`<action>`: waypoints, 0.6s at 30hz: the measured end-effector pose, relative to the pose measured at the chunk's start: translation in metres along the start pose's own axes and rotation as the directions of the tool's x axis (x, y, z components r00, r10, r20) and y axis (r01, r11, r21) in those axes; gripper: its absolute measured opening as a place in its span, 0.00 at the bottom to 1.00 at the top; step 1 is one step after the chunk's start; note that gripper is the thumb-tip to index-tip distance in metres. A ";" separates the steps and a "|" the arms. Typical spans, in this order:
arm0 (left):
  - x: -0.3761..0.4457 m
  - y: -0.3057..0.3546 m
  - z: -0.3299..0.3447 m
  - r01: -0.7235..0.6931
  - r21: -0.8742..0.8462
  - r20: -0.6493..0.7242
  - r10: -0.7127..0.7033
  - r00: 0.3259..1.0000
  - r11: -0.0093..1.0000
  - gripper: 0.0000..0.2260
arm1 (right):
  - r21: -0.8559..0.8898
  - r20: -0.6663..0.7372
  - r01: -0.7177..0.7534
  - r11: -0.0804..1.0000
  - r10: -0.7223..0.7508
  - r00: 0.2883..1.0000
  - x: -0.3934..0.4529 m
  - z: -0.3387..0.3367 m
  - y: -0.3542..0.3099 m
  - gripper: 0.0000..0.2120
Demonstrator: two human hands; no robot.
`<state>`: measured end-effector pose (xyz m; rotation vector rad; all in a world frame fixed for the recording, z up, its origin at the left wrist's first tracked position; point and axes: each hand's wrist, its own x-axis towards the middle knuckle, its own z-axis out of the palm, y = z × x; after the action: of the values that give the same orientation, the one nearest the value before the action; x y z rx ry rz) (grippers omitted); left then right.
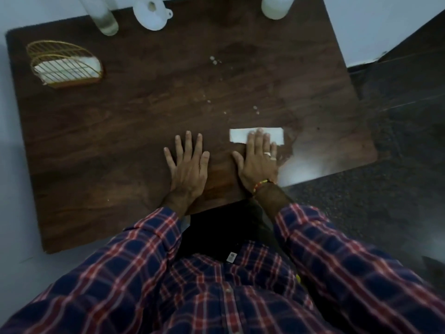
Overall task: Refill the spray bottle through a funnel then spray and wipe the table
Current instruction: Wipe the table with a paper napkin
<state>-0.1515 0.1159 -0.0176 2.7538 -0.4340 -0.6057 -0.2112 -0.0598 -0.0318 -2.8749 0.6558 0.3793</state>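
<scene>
A folded white paper towel (243, 135) lies flat on the dark wooden tabletop (120, 141), close to the near edge and toward the right corner. The right hand (258, 162) presses on it with straight fingers laid over its near half; a ring shows on one finger. The left hand (189, 166) rests flat just beside it, fingers spread, palm on bare wood, holding nothing. Small droplets (214, 61) dot the wood beyond the towel. Along the far edge stand a white funnel (151, 14), a clear bottle (103, 18) to its left, and a white container (275, 7) toward the right corner. A gold wire napkin holder (63, 62) sits near the far left corner.
</scene>
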 end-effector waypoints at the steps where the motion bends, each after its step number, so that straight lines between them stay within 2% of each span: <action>1: 0.002 0.006 0.000 -0.003 0.009 -0.006 0.004 1.000 1.000 0.25 | 0.002 0.011 0.060 0.998 -0.060 0.998 -0.001 0.001 -0.011 0.37; 4: 0.015 0.017 -0.004 0.013 0.022 0.001 -0.013 1.000 1.000 0.25 | 0.005 0.062 0.245 0.970 -0.245 0.968 -0.038 0.013 -0.030 0.38; 6: 0.024 0.021 -0.008 0.017 0.039 0.010 -0.017 1.000 0.999 0.25 | -0.009 0.070 0.255 0.967 -0.254 0.965 -0.061 0.019 -0.018 0.37; 11: 0.036 0.019 -0.009 0.036 0.032 0.045 -0.037 0.998 0.999 0.26 | 0.019 -0.025 -0.065 0.998 0.065 0.998 -0.018 0.002 0.033 0.36; 13: 0.037 0.019 -0.007 0.069 0.073 0.043 -0.072 0.996 0.995 0.26 | 0.038 0.003 -0.084 0.996 0.084 0.996 0.019 -0.011 0.036 0.36; 16: 0.039 0.021 -0.006 0.204 0.088 0.001 -0.205 0.979 0.975 0.28 | 0.025 0.012 0.060 0.998 -0.060 0.998 0.038 -0.014 0.017 0.38; 18: 0.046 0.021 -0.008 0.296 0.068 -0.020 -0.296 0.955 0.953 0.31 | 0.009 0.025 0.197 0.980 -0.198 0.980 0.016 -0.005 0.003 0.38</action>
<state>-0.1129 0.0827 -0.0202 2.9123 -0.0371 -0.6571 -0.1976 -0.0699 -0.0322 -2.8892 0.3613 0.3827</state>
